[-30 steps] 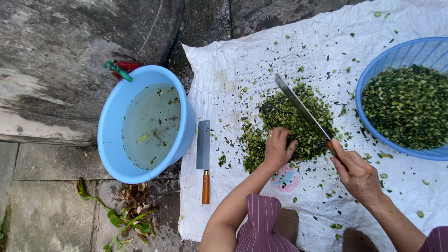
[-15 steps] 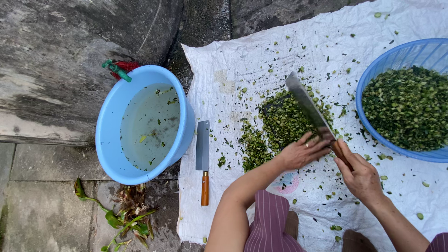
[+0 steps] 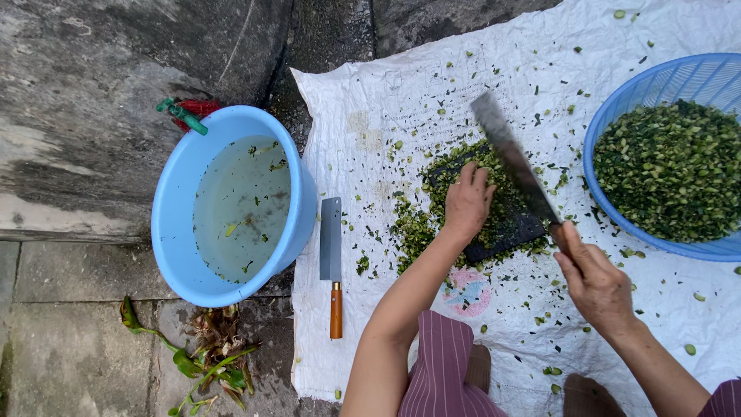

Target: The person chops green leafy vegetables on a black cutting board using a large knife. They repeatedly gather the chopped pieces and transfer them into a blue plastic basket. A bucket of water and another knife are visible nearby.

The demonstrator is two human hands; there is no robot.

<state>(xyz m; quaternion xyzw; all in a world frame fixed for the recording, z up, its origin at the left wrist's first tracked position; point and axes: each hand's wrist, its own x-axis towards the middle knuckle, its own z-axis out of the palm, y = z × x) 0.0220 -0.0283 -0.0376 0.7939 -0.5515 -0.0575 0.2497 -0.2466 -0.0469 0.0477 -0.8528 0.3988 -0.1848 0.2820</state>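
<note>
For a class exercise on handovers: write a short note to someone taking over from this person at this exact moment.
Left hand: flat on the pile of chopped greens on the dark board.
Right hand: grips the cleaver, blade raised over the pile.
Spare cleaver lies on the white sheet beside the water bucket.
Done: blue basket holds chopped greens.
Left: the pile on the board.

Bucket [image 3: 231, 201] left, basket [image 3: 664, 154] right.
</note>
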